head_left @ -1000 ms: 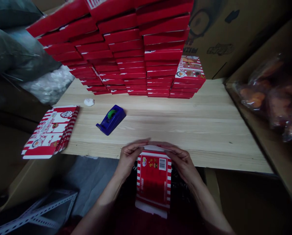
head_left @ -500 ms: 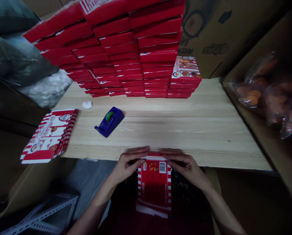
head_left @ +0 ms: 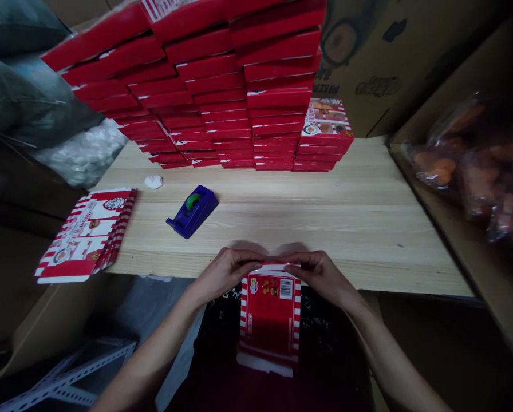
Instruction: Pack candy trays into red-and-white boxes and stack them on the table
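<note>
Your left hand (head_left: pixel 233 269) and right hand (head_left: pixel 323 273) each pinch the far end of a red-and-white printed carton (head_left: pixel 270 315), thumbs nearest you and fingers curled beyond its edge. The carton lies directly between your forearms, its long axis running from that gripped end back toward your body, so neither hand is nearer. Its far end overlaps the near edge of the tabletop (head_left: pixel 325 212) in view; whether they touch, you cannot tell. A white flap (head_left: pixel 265 363) sticks out at the end toward you, and the carton's inside is hidden.

Beyond your hands, red boxes (head_left: pixel 217 114) are stacked in columns; their contents don't show. To your left, a pile of flat cartons (head_left: pixel 87 234) overhangs the edge, with a blue tape dispenser (head_left: pixel 200 213) carrying a green roll (head_left: pixel 193 200) nearby. To your right, a cardboard box (head_left: pixel 466 246) holds clear plastic bags (head_left: pixel 439 169) of orange-brown pieces.
</note>
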The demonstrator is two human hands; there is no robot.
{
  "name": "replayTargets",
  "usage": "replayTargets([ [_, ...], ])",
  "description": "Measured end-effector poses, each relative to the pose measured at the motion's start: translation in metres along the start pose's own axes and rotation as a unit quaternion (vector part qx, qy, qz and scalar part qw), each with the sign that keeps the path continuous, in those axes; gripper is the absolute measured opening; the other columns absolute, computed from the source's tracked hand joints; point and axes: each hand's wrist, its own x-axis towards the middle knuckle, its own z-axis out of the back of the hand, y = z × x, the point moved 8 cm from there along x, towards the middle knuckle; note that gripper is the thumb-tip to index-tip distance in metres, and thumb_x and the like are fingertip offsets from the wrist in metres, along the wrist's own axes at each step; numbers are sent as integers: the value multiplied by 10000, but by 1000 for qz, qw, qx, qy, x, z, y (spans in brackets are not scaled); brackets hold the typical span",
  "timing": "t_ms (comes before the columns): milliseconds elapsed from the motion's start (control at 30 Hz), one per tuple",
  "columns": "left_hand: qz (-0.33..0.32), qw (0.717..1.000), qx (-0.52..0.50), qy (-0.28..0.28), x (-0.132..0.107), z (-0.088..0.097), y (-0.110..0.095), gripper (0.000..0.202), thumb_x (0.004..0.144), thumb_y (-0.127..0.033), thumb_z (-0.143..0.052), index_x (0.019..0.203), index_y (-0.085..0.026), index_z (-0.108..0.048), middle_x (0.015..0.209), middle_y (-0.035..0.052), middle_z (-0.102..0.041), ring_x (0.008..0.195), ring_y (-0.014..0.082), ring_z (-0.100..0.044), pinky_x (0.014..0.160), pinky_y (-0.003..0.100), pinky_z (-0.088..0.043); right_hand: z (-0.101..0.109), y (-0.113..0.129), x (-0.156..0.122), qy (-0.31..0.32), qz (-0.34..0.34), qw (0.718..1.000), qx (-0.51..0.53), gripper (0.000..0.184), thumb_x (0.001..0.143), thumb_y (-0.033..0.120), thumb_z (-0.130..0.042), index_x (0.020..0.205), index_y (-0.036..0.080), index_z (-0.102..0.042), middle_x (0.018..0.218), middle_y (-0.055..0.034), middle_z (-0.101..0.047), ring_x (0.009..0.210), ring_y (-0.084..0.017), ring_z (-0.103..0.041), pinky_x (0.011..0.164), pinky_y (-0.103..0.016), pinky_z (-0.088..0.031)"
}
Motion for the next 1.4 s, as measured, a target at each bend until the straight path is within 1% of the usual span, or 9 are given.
replayTargets([
  [133, -1, 1000, 5, -1, 0, -2, 0, 255, 1013, -325, -599, 1163, -256, -794, 1001, 45, -817, 915, 201, -742, 792, 295, -542, -1, -2, 2, -6, -14, 1000, 4, 200, 821, 454, -812, 938, 295, -844, 925, -29, -835, 835, -227, -753, 787, -396, -599],
  [300, 26, 999, 15, 16, -3, -5, -1, 281, 1034, -329, -564, 1200, -255, -778, 1019, 35, -810, 910, 185, -728, 791, 281, -531, -2, -3, 0, -7, -16, 1000, -10, 175, 834, 431, -800, 925, 288, -841, 931, -34, -831, 862, -223, -751, 821, -382, -585],
  [467, 23, 999, 39, 4, -1, -2, 0, 275, 1035, -342, -559, 1132, -244, -797, 953, 35, -804, 857, 176, -717, 760, 279, -525, 0, -8, 0, 2, -33, 999, -1, 156, 842, 426, -792, 922, 300, -837, 909, -18, -828, 852, -213, -750, 846, -388, -584],
  [567, 16, 999, 45, 10, -1, -3, 0, 281, 1035, -353, -560, 1119, -233, -799, 957, 47, -806, 883, 189, -728, 780, 290, -538, 0, -9, -1, 16, -33, 999, 3, 185, 861, 438, -774, 978, 308, -835, 1002, -24, -832, 942, -221, -755, 907, -401, -575],
  [800, -18, 996, 35, 77, -5, -4, -19, 327, 1044, -243, -524, 1301, -282, -722, 1245, 54, -774, 1144, 217, -718, 997, 361, -550, 1, -9, -5, 19, -32, 999, -16, 185, 872, 427, -758, 999, 317, -834, 1036, -31, -837, 948, -236, -773, 911, -433, -589],
  [967, -62, 990, 70, 104, -14, -1, -37, 422, 1025, -121, -499, 1352, -314, -683, 1354, 42, -723, 1226, 221, -686, 1046, 381, -542, -7, 2, -16, 9, 14, 998, -62, 219, 944, 405, -683, 1113, 348, -810, 1145, -36, -819, 1121, -270, -743, 1041, -528, -544],
  [1100, -73, 988, 105, 82, -28, -2, -37, 502, 1029, -90, -457, 1451, -327, -592, 1458, 42, -650, 1348, 219, -606, 1141, 421, -482, -12, 8, -36, -2, 65, 990, -126, 268, 1007, 367, -608, 1229, 391, -757, 1312, -11, -755, 1333, -253, -627, 1187, -552, -419],
  [1233, -32, 991, 124, 28, -43, -1, -25, 501, 1042, -226, -529, 1532, -323, -486, 1568, 55, -542, 1434, 235, -524, 1195, 450, -438, -9, 5, -49, -21, 68, 988, -135, 268, 1024, 361, -593, 1240, 405, -746, 1318, 4, -751, 1279, -241, -668, 1159, -528, -470],
  [1400, 3, 996, 68, -52, -51, -1, -10, 388, 1024, -309, -600, 1411, -311, -627, 1432, 42, -671, 1309, 212, -643, 1111, 384, -520, -3, -2, -50, -36, 65, 986, -151, 280, 1023, 351, -602, 1265, 376, -740, 1325, -16, -747, 1279, -250, -671, 1139, -511, -499],
])
